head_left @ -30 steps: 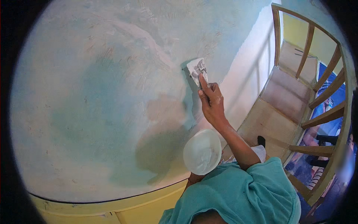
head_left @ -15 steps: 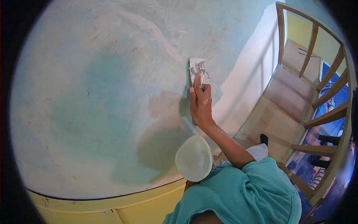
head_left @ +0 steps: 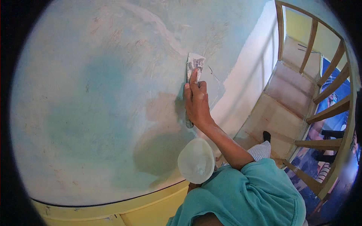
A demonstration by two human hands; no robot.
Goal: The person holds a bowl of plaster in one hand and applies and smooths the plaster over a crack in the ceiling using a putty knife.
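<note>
My right hand (head_left: 198, 103) is closed round the handle of a putty knife (head_left: 195, 59), its index finger stretched along the back of the blade. White paste coats the blade, which lies against the pale blue-green wall (head_left: 109, 113) just below a whitish smeared streak (head_left: 154, 28). Low in front of my body, a white bowl (head_left: 196, 161) is held by my left hand (head_left: 193, 186). Only a bit of that hand shows at the bowl's edges; the bowl hides the rest. A pale coating lines the bowl's inside.
A thin dark crack (head_left: 215, 76) marks the wall right of the blade, beside a white painted band (head_left: 249, 64). Stair steps (head_left: 279, 109) and a wooden railing (head_left: 326, 113) stand at right. Yellow panelling (head_left: 147, 211) borders the wall below.
My right hand and the putty knife have moved slightly left and up along the wall, uncovering the crack and the knife's handle end. The bowl stays nearly in place.
</note>
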